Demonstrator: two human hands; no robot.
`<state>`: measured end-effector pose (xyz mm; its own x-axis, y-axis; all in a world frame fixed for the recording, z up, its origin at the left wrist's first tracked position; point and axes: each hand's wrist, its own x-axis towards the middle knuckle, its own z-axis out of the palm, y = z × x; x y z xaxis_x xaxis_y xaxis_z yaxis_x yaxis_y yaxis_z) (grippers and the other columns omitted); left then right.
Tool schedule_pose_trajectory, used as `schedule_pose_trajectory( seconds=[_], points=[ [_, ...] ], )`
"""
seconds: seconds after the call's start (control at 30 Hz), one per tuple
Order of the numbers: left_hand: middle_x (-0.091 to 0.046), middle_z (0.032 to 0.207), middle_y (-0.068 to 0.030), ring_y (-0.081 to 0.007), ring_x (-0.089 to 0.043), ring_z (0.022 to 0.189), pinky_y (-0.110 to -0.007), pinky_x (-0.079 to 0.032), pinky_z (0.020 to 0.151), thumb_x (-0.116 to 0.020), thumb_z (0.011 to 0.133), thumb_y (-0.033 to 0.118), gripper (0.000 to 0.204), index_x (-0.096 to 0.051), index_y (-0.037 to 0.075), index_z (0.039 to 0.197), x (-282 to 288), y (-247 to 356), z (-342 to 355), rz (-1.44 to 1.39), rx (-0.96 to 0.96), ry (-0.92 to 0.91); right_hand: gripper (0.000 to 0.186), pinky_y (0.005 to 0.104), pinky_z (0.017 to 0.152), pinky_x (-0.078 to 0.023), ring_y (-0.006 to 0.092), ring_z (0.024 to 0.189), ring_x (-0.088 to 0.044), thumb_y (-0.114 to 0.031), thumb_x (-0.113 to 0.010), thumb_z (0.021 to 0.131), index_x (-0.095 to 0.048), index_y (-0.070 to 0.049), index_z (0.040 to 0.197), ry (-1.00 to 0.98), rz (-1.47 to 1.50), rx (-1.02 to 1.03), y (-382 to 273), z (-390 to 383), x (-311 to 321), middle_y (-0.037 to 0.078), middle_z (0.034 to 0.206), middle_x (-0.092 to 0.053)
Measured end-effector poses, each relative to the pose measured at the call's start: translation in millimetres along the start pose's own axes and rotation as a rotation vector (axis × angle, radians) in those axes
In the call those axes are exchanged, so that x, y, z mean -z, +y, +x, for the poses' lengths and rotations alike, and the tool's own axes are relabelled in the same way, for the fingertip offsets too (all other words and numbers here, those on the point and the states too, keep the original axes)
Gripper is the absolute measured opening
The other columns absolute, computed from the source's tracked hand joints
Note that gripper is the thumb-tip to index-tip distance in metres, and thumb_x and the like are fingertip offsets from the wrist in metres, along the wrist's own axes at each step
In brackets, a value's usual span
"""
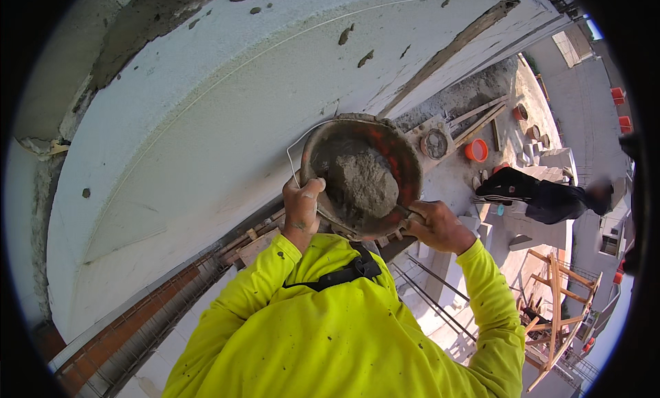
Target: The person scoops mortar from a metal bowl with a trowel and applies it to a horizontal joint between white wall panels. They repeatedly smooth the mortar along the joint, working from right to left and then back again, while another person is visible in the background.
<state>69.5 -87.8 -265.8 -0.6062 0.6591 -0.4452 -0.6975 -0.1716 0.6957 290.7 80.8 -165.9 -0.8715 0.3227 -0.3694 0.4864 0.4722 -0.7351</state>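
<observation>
A round, mortar-crusted bucket (311, 154) with reddish inner patches is in front of my chest, its mouth facing up. Wet grey mortar (368, 181) is heaped inside. My left hand (301, 209) is closed on the bucket's near left rim, beside the thin wire handle (294, 147). At the near right rim my right hand (442, 226) makes a fist around what looks like a trowel handle (412, 218); mortar hides any blade.
A pale wall (206, 137) with a string line and mortar spots rises close on the left. Below at right are an orange bucket (476, 150), a mortar-filled bucket (434, 144), planks (481, 119), a person in dark clothes (557, 195) and a wooden trestle (555, 308).
</observation>
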Motion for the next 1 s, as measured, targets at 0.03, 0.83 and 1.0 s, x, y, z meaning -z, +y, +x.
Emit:
schedule_pose_trajectory(
  seconds=[0.03,0.83,1.0],
  points=[
    [-0.063,0.105,-0.004,-0.0154,-0.06,0.096,-0.034,-0.048,0.094,-0.061,0.082,0.006,0.044,-0.059,-0.002,0.125,-2.2,3.2,-0.1,0.002,0.021,-0.014,0.028,0.0413,0.057,-0.048,0.0354,0.058,-0.06,-0.018,-0.065,0.088,-0.065,0.006,0.103,0.006,-0.041,-0.003,-17.7,-5.6,23.2,0.021,0.068,-0.062],
    [-0.064,0.092,-0.0021,-0.0113,-0.057,0.078,-0.027,-0.047,0.073,-0.064,0.079,0.003,0.032,-0.066,-0.005,0.11,7.0,-27.1,-22.5,-0.041,-0.091,0.242,0.034,0.042,0.069,-0.053,0.0325,0.078,-0.066,-0.003,-0.073,0.079,-0.064,0.002,0.111,0.677,-0.741,0.902,-217.4,58.6,140.0,0.019,0.096,-0.069],
    [-0.056,0.085,0.0032,-0.008,-0.05,0.071,-0.025,-0.043,0.067,-0.062,0.079,0.003,0.035,-0.065,-0.003,0.114,23.7,-45.9,-12.0,0.076,-0.051,0.265,0.03,0.0433,0.074,-0.054,0.0363,0.085,-0.066,-0.009,-0.071,0.081,-0.064,0.001,0.109,0.262,-0.698,0.389,-49.7,9.9,75.3,0.019,0.101,-0.066]
  ],
)
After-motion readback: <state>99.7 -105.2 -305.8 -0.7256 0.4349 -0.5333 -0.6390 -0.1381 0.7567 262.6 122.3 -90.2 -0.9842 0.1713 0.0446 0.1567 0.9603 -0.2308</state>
